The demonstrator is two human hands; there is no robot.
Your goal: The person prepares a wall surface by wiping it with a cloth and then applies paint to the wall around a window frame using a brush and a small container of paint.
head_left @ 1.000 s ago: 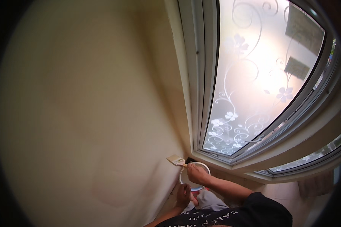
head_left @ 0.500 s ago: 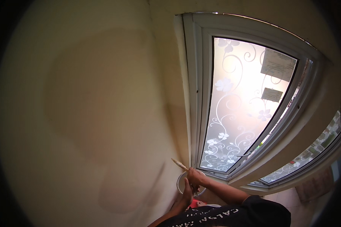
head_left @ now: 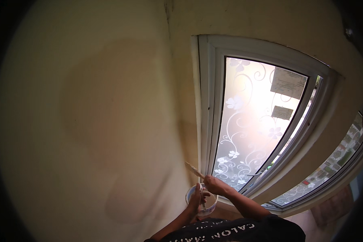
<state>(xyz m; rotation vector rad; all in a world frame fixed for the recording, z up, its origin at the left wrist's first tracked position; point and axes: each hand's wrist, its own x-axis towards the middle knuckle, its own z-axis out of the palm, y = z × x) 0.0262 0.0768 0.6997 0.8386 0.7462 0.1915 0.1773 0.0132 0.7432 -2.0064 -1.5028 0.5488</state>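
Note:
My right hand (head_left: pixel 215 185) is closed around a paintbrush (head_left: pixel 195 170), its bristles pointing up and left toward the wall corner beside the window frame. Just below and to the left, my left hand (head_left: pixel 195 200) curls its fingers round a thin pale strip crossing the mouth of a round whitish bucket (head_left: pixel 187 195); the strip looks like the bucket's handle. Pale stuff shows inside the bucket, partly hidden by my hands. The brush tip is close to the corner; whether it touches cannot be told.
A large cream wall (head_left: pixel 121 105) with darker patches fills the left side. To the right stands a white-framed window (head_left: pixel 250 121) with floral frosted glass and two papers on it. A second window (head_left: pixel 322 169) lies farther right, above a brownish item (head_left: pixel 332 205) near the pale floor.
The view has shifted, so the window sits lower. My left hand has turned from a more upright pose to fingers curled over the bucket. The brush stays in my right hand.

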